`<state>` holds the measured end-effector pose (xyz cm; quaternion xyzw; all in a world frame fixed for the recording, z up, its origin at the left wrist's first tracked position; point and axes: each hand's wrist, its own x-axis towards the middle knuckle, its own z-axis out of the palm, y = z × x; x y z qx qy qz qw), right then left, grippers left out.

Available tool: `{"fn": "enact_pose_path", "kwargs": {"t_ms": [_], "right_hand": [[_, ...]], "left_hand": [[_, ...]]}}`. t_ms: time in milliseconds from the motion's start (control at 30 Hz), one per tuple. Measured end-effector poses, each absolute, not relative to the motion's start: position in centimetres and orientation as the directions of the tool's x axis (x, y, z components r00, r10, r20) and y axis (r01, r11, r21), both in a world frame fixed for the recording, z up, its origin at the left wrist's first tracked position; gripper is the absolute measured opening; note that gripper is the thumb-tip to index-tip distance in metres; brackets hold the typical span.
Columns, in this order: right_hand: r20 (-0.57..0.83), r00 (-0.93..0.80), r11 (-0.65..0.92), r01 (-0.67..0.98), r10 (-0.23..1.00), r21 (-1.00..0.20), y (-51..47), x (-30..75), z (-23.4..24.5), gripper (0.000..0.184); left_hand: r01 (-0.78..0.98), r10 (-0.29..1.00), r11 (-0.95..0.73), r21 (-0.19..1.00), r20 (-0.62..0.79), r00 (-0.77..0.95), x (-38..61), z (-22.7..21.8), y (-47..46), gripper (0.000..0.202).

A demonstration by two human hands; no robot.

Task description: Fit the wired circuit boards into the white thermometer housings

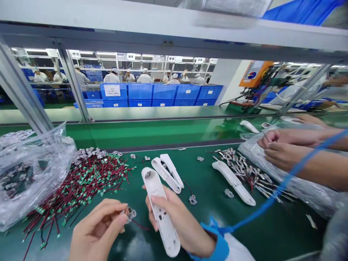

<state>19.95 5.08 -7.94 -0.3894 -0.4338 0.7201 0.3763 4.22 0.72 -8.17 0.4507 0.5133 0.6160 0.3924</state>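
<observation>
Between the thumb and fingers of my left hand is a small grey plastic holder with a red wire trailing from it to the right. My right hand is wrapped around a long white plastic housing half, its hollow inner side facing up. The two parts are close together but apart. Behind my right hand, two more white housing pieces lie side by side on the green bench. A loose grey holder with a wire rests just right of them.
Red-wired green boards form a heap at left beside a clear plastic bag. At right lie another white housing and a pile of metal strips. A co-worker's hands reach in there. A blue cord runs from my wristband.
</observation>
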Motion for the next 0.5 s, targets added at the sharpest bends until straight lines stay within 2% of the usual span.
{"fn": "enact_pose_path", "kwargs": {"t_ms": [67,200,333,500], "right_hand": [[-0.212,-0.43,-0.354,-0.284,0.878,-0.891,3.7,19.2,-9.3,0.036],[-0.282,-0.414,-0.402,-0.238,0.865,-0.884,2.6,18.1,-10.8,0.052],[-0.371,-0.382,-0.508,-0.373,0.847,-0.776,2.2,17.9,-11.9,0.033],[-0.398,-0.455,-0.599,-0.508,0.797,-0.619,2.3,18.6,-13.2,0.008]], "left_hand": [[-0.102,0.978,-0.028,0.994,0.007,-0.207,4.0,-8.4,0.6,0.006],[-0.226,0.984,0.138,0.964,-0.16,-0.079,4.7,-9.7,0.6,0.015],[-0.313,0.965,0.263,0.913,-0.252,0.077,5.2,-11.3,0.6,0.021],[-0.282,0.985,0.149,0.948,-0.119,0.122,5.2,-10.7,0.2,0.027]]}}
